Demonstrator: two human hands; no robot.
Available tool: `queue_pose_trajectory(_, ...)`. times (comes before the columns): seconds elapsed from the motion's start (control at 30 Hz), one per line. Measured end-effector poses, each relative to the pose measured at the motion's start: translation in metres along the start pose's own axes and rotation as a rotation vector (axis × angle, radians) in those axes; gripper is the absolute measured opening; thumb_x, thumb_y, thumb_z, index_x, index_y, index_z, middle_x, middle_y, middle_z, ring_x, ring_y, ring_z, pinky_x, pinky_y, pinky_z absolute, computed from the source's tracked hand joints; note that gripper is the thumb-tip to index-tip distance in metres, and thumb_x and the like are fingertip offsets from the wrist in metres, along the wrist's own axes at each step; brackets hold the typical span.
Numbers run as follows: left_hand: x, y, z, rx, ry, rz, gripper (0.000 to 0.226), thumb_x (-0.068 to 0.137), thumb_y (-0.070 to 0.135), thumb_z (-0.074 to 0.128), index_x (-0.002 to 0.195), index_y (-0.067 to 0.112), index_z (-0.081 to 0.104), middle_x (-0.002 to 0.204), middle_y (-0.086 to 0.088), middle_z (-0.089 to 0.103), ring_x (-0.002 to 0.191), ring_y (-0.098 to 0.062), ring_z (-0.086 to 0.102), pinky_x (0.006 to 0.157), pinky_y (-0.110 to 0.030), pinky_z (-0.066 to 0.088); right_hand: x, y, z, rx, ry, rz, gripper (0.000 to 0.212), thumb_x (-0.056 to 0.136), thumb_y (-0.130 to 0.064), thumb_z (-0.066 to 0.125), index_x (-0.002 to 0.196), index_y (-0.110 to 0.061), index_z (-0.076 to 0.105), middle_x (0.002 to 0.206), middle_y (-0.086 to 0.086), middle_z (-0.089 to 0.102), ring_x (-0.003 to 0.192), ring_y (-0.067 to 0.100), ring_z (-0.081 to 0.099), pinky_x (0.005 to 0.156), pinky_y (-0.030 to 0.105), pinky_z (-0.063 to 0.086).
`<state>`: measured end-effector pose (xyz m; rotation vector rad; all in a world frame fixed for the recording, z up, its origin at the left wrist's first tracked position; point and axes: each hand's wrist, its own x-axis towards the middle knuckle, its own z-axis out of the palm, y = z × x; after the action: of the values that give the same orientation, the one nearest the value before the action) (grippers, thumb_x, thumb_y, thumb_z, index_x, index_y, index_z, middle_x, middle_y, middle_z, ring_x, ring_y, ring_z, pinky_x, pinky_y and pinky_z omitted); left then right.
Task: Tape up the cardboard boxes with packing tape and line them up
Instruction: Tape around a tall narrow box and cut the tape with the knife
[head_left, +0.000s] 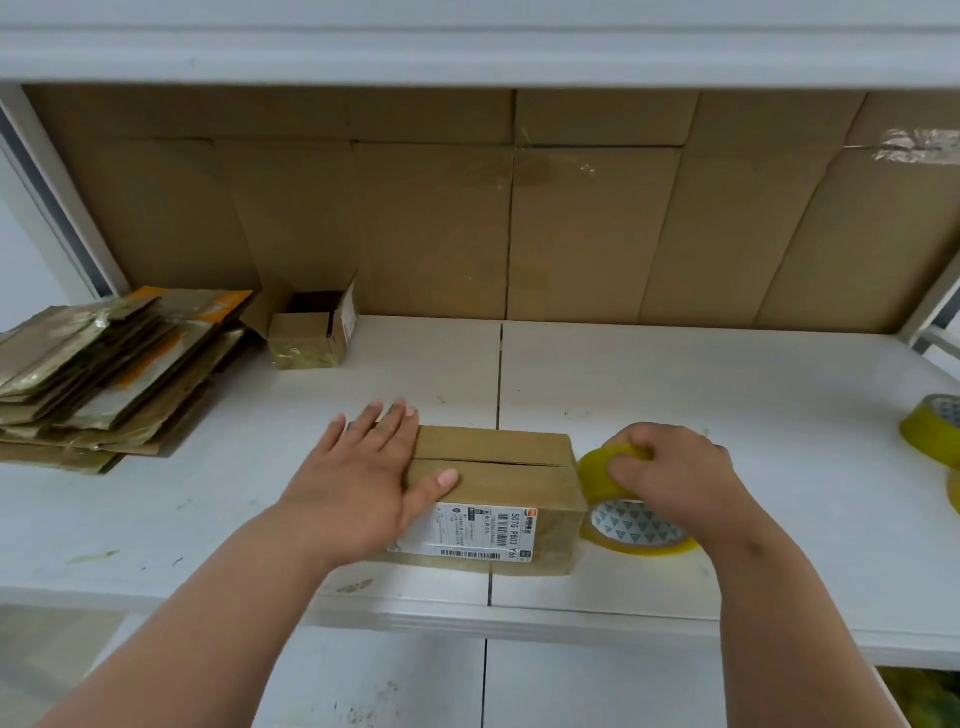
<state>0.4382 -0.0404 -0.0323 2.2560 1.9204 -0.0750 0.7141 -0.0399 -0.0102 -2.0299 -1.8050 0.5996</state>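
Near the front edge of the white bench (727, 395) lay the cardboard box (498, 499), its seam untaped, pressed by the flat, straight-fingered left hand (363, 478) while the right hand (675, 473) gripped the tape roll (623, 514) beside it, apparently seeking the tape's end for sealing.

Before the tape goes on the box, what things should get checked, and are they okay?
1. Box held still: ok. The left hand presses flat on the left end of the cardboard box.
2. Flaps closed: ok. The two top flaps meet along the middle seam, which looks untaped.
3. Tape in hand: ok. The right hand grips the yellow tape roll at the box's right end.
4. Tape stuck to the box: cannot tell. The hand hides the loose end.
5. Label clear of the seam: ok. The shipping label sits on the near side.
6. Room to line up: ok. Bare shelf lies behind the box.
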Motion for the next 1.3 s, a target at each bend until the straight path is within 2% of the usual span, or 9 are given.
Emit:
queue_pose_trajectory(0.1, 0.001, 0.007, -0.008, 0.117, -0.107, -0.024, 0.111, 0.065, 0.086, -0.008, 0.154, 0.021, -0.02, 0.161, 0.005, -0.025, 0.148, -0.012, -0.024, 0.121, -0.041, -0.014, -0.001, 0.001, 0.002, 0.005, -0.003, -0.004, 0.017, 0.092, -0.032, 0.051, 0.103, -0.032, 0.064, 0.085, -0.013, 0.057, 0.07, 0.003, 0.041, 0.105, 0.038, 0.037)
queue_pose_trajectory(0.27, 0.002, 0.033, -0.008, 0.109, -0.121, -0.002, 0.12, 0.063, 0.09, 0.0, 0.153, 0.015, -0.023, 0.161, -0.001, -0.027, 0.148, -0.014, -0.023, 0.123, -0.039, -0.01, -0.001, 0.0, 0.003, 0.015, -0.007, -0.014, 0.013, 0.092, -0.031, 0.052, 0.101, -0.034, 0.061, 0.087, -0.011, 0.056, 0.068, 0.006, 0.042, 0.105, 0.04, 0.039)
queue_pose_trajectory(0.5, 0.005, 0.075, 0.004, 0.079, -0.039, 0.204, 0.097, 0.085, 0.083, 0.021, 0.154, 0.029, -0.019, 0.16, 0.005, -0.029, 0.147, -0.014, -0.027, 0.122, -0.045, -0.01, 0.001, -0.002, 0.004, 0.017, -0.014, -0.016, 0.016, 0.088, -0.03, 0.055, 0.099, -0.033, 0.066, 0.087, -0.014, 0.06, 0.077, 0.008, 0.052, 0.103, 0.042, 0.042)
queue_pose_trajectory(0.6, 0.006, 0.098, 0.015, 0.106, 0.066, 0.279, 0.091, 0.087, 0.08, 0.023, 0.155, 0.031, -0.012, 0.163, 0.007, -0.02, 0.149, -0.014, -0.022, 0.122, -0.049, -0.01, 0.0, -0.002, 0.003, 0.007, -0.026, -0.016, 0.016, 0.088, -0.028, 0.056, 0.099, -0.033, 0.066, 0.092, -0.012, 0.063, 0.089, 0.013, 0.057, 0.103, 0.042, 0.043)
queue_pose_trajectory(0.9, 0.001, 0.104, 0.019, 0.048, 0.242, 0.222, 0.089, 0.081, 0.08, 0.018, 0.156, 0.032, 0.015, 0.165, 0.014, 0.007, 0.152, -0.009, 0.001, 0.123, -0.043, -0.002, -0.008, 0.01, 0.003, 0.08, -0.021, -0.075, 0.026, 0.09, -0.024, 0.059, 0.113, -0.027, 0.068, 0.113, -0.008, 0.064, 0.104, 0.015, 0.059, 0.092, 0.033, 0.05)
queue_pose_trajectory(1.0, 0.0, 0.091, 0.017, 0.046, 0.323, 0.302, 0.071, 0.086, 0.059, 0.039, 0.148, 0.026, 0.042, 0.157, 0.01, 0.036, 0.146, -0.011, 0.028, 0.12, -0.039, 0.023, -0.016, 0.015, 0.004, 0.145, -0.027, -0.155, 0.027, 0.091, -0.026, 0.063, 0.117, -0.028, 0.068, 0.119, -0.009, 0.063, 0.11, 0.013, 0.059, 0.098, 0.033, 0.048)
queue_pose_trajectory(1.07, -0.004, 0.072, 0.02, -0.009, 0.351, 0.315, 0.067, 0.078, 0.048, 0.04, 0.137, 0.023, 0.058, 0.143, 0.008, 0.055, 0.132, -0.012, 0.043, 0.106, -0.034, 0.04, -0.023, 0.011, 0.01, 0.154, -0.061, -0.226, 0.029, 0.093, -0.026, 0.061, 0.121, -0.025, 0.067, 0.121, -0.007, 0.063, 0.113, 0.011, 0.058, 0.099, 0.025, 0.044)
queue_pose_trajectory(1.17, -0.003, 0.039, 0.023, -0.08, 0.313, 0.329, 0.07, 0.079, 0.042, 0.03, 0.144, 0.025, 0.051, 0.149, 0.011, 0.047, 0.136, -0.012, 0.037, 0.112, -0.029, 0.026, -0.028, -0.002, 0.027, 0.22, -0.101, -0.301, 0.033, 0.094, -0.026, 0.06, 0.127, -0.024, 0.065, 0.122, -0.005, 0.064, 0.111, 0.009, 0.058, 0.096, 0.022, 0.043)
queue_pose_trajectory(1.3, 0.003, 0.011, 0.022, -0.14, 0.321, 0.3, 0.064, 0.086, 0.035, 0.026, 0.149, 0.031, 0.037, 0.153, 0.02, 0.027, 0.143, -0.001, 0.018, 0.114, -0.015, 0.005, -0.03, -0.019, 0.05, 0.428, -0.188, -0.333, 0.045, 0.092, -0.022, 0.065, 0.135, -0.029, 0.059, 0.084, -0.017, 0.059, 0.075, -0.007, 0.055, 0.079, 0.012, 0.042)
